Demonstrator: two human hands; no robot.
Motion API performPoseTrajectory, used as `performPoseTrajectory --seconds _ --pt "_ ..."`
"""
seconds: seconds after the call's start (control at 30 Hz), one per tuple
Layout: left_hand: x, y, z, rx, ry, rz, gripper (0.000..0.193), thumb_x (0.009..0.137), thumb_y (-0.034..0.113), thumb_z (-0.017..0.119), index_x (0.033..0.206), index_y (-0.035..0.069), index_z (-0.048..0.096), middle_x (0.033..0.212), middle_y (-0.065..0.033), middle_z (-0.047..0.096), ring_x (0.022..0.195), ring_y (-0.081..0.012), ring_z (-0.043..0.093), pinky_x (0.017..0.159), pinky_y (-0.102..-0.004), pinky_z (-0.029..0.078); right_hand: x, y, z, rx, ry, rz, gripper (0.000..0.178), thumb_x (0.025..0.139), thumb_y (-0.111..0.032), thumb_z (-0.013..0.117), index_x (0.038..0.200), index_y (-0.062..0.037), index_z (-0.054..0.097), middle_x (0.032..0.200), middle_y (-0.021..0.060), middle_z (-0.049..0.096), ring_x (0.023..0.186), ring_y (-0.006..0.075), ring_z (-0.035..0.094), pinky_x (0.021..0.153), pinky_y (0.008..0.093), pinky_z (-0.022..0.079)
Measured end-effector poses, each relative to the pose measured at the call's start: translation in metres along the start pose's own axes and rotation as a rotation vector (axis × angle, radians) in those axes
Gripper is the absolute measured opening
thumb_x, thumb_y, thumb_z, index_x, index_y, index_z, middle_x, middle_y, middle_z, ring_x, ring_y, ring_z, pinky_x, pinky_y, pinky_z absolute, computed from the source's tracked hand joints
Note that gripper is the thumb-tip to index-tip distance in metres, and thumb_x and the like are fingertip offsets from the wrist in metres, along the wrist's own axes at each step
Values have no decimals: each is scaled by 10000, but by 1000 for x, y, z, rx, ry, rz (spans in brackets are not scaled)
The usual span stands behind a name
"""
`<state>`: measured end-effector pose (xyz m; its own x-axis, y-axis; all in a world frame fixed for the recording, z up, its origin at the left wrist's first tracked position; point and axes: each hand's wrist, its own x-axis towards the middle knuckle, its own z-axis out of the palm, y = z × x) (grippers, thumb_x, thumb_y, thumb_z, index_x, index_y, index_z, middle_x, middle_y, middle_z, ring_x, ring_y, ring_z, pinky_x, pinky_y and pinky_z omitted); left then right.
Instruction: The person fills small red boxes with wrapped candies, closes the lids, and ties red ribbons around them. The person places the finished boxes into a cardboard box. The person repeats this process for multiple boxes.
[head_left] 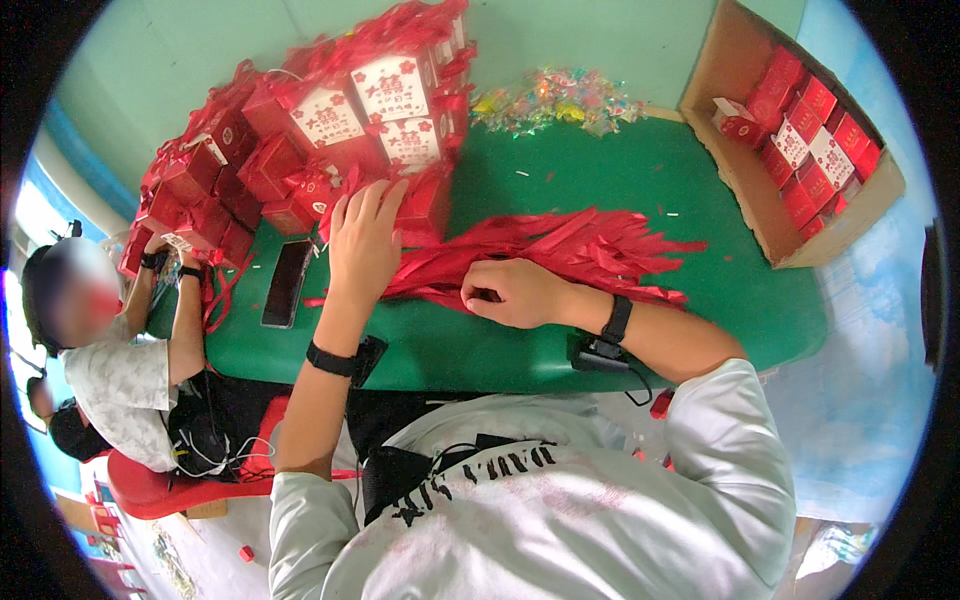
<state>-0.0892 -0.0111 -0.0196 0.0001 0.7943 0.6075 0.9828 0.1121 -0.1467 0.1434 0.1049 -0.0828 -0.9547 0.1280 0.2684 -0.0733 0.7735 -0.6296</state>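
Observation:
My left hand [363, 240] reaches forward with its fingers stretched out, over the near side of a stack of red gift boxes [270, 165]. Close beside its fingers stands a red box [425, 205]; whether they touch it I cannot tell. My right hand [515, 292] is curled, thumb toward fingertips, at the near edge of a long bundle of red ribbons [570, 245]. What lies inside its curled fingers, if anything, is hidden. Some boxes in the stack carry white printed panels [390, 88] and red ribbon on top.
A dark phone [288, 284] lies left of my left hand on the green table [600, 170]. Wrapped candies [560, 100] are heaped at the back. An open cardboard carton [725, 165] at the right holds several red boxes. At the left, another person [125, 385] handles boxes.

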Motion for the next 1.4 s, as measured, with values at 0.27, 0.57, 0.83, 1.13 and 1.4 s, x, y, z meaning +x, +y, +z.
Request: performPoseTrajectory --seconds 0.27,0.57,0.83,1.13,1.4 --pt "-39 25 -35 -331 34 178 282 833 128 794 1101 70 730 1155 -126 675 1031 -364 671 884 -476 557 1 0 6 -56 190 -205 112 965 -182 686 1019 -87 661 986 102 646 930 331 661 844 442 535" --pt "-113 9 -9 -501 -151 -171 180 867 104 758 805 36 604 760 -122 610 713 -348 615 643 -451 475 10 0 -94 -329 606 -209 94 911 -141 737 976 -88 694 959 108 677 959 344 656 862 466 527" --pt "-113 16 -5 -441 -103 -169 163 872 98 729 799 32 599 757 -135 603 725 -354 629 659 -470 480 -70 187 -266 -332 897 588 361 997 -323 664 1189 -24 728 1106 152 780 1058 284 737 940 388 554" --pt "-118 15 4 -436 -126 -238 182 856 64 705 785 20 543 717 -140 534 679 -362 561 636 -478 425 -199 300 -376 -694 881 927 487 947 -357 658 1336 -70 711 1487 215 594 1328 385 613 1162 450 447" --pt "-112 17 -1 -441 -240 -318 166 863 65 679 773 7 552 718 -150 518 674 -355 539 632 -464 409 -211 320 -389 -672 620 1092 463 953 -316 628 1373 -144 713 1693 189 386 1512 367 454 1232 451 394"
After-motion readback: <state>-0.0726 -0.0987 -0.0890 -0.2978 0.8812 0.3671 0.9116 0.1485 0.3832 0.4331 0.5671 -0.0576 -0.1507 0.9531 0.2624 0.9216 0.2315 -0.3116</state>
